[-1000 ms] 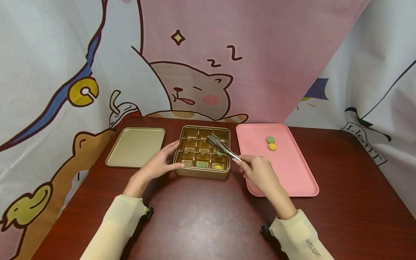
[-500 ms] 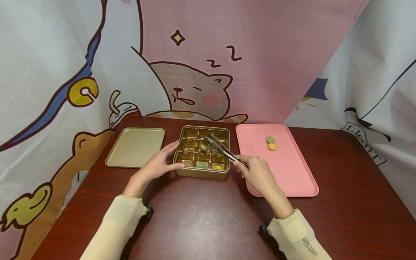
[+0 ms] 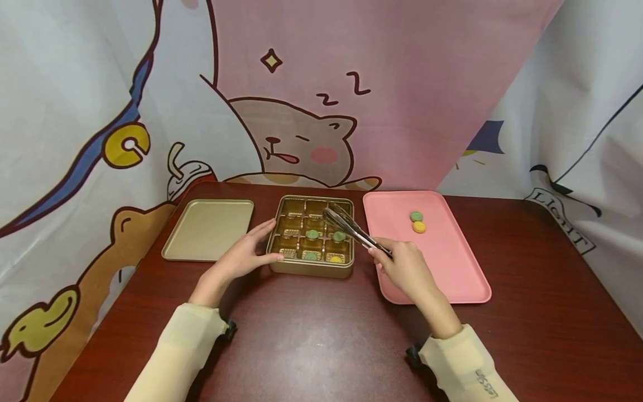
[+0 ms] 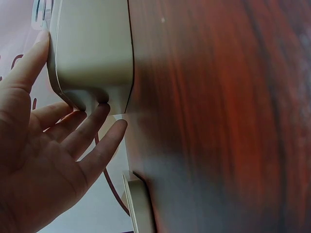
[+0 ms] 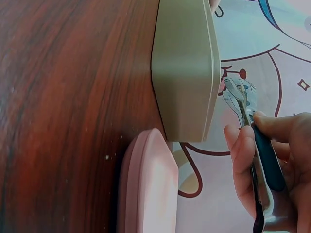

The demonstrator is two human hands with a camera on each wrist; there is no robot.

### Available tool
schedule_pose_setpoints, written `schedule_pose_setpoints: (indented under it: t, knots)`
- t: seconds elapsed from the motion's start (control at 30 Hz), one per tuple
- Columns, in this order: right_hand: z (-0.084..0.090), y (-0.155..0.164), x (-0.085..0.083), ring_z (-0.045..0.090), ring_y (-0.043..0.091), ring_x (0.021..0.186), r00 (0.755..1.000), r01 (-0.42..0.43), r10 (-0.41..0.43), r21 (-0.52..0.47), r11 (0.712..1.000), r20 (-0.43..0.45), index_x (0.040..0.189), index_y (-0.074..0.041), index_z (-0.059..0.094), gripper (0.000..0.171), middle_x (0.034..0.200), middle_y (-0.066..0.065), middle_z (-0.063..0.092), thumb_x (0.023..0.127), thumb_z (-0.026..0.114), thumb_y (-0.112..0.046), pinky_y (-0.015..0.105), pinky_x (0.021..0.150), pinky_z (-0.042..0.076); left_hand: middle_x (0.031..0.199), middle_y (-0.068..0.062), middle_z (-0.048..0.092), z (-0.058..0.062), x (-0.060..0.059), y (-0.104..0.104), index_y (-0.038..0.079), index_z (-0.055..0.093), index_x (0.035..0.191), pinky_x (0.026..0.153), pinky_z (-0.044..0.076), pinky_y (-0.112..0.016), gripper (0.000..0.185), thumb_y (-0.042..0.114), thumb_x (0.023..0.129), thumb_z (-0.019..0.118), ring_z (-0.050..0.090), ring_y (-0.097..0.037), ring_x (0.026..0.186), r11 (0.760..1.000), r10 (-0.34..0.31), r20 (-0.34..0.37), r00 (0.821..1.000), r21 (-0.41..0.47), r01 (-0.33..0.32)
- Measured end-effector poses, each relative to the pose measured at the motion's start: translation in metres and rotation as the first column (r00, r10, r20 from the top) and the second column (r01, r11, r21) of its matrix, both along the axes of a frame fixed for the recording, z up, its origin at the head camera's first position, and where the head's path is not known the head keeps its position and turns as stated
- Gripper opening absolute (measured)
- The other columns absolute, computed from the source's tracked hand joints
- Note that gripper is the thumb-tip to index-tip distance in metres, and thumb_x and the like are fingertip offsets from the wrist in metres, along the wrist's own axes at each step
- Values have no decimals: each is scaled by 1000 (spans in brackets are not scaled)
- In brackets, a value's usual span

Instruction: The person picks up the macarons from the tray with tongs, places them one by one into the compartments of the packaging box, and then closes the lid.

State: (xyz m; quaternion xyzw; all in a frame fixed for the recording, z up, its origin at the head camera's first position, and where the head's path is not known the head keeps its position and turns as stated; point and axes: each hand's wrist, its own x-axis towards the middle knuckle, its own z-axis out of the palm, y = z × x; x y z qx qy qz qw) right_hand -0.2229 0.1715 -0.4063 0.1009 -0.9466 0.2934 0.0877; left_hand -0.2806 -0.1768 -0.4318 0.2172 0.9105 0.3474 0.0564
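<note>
My right hand [image 3: 404,268] grips metal tongs [image 5: 265,179]; their tips overlap the right columns of the divided tin [image 3: 310,268], with no macaron seen between them. In the tin's gold insert, a green macaron [image 3: 313,234] lies in the middle compartment and another green macaron [image 3: 339,237] to its right. The front row holds a third green macaron [image 3: 311,257] at centre and a yellow macaron [image 3: 336,259] at right. My left hand [image 4: 43,141] rests against the tin's left side, fingers extended, thumb at the front rim.
On the right, a pink tray [image 3: 442,273] carries a green macaron [image 3: 416,216] and a yellow macaron [image 3: 419,227]. The flat gold lid [image 3: 208,229] lies left of the tin on the dark wooden table [image 3: 311,340]. A printed curtain [image 3: 402,111] hangs behind.
A green macaron, at the tongs' tips over the middle compartment half a second ago, now lies there. The tongs have lifted back toward the right. The left hand keeps its place.
</note>
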Motion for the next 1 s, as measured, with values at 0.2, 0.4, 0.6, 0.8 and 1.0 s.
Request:
schedule_pose_setpoints:
  t: [0.2,0.4,0.6,0.8,1.0]
  knots:
    - [0,9,1,57,5,58,1000,15,-15,-4,1000,11,113,-9,72,21,71,4,70,98,63,-21,26,54,42,165,-17,23,-1,0,1,3,26,157,114,35,-58,90,34,89,75,31,-40,148,1000,3,9,1000,4,-3]
    - [0,19,3,57,5,56,999,37,-37,-8,999,-3,118,-7,72,26,72,5,71,97,65,-21,25,53,42,165,-17,23,-2,0,1,3,26,157,114,35,-58,90,34,89,75,30,-39,148,1000,0,9,1000,13,0]
    - [-2,29,4,58,5,55,999,47,-47,-6,999,-19,116,-7,72,24,74,6,72,97,65,-20,24,53,42,165,-16,23,-3,-1,1,3,26,157,116,32,-58,90,34,89,76,30,-39,149,1000,0,3,1000,7,0]
    - [-2,38,6,57,7,56,998,69,-69,0,998,-3,120,-6,71,27,76,7,72,98,64,-20,23,50,41,166,-16,22,-3,0,0,4,25,158,115,34,-58,91,36,88,76,30,-40,149,1000,7,15,1000,-1,-7]
    - [0,47,7,57,9,57,995,96,-96,6,995,12,121,-5,70,28,77,8,72,99,63,-20,23,50,41,165,-18,23,-4,0,1,3,26,158,114,34,-59,92,34,88,77,30,-40,148,1000,8,11,1000,12,-8]
